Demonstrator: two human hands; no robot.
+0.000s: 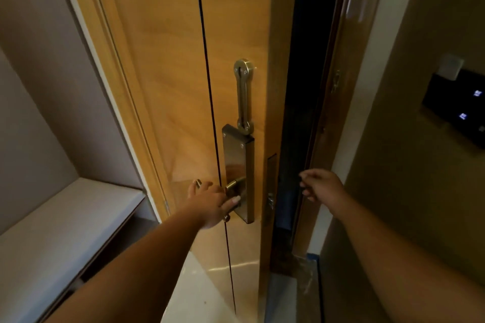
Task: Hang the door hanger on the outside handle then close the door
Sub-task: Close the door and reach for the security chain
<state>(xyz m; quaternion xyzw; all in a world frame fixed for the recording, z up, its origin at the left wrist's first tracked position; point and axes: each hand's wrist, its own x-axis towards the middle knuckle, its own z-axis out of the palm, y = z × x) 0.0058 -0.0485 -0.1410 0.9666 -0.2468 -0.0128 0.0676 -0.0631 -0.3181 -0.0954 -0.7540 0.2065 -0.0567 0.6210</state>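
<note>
A light wooden door (168, 81) stands slightly ajar, with a narrow dark gap (296, 113) between its edge and the frame. My left hand (212, 203) is wrapped around the brass inside handle (232, 186) on a steel lock plate (236, 160). My right hand (319, 185) hovers at the gap beside the door edge, fingers loosely curled and holding nothing. The door hanger and the outside handle are not in view.
A brass swing guard (243, 94) is mounted above the lock plate. A white bench shelf (65, 220) sits in a niche at the left. A dark wall switch panel (456, 110) hangs on the right wall. The shiny door frame (338, 102) runs along the gap.
</note>
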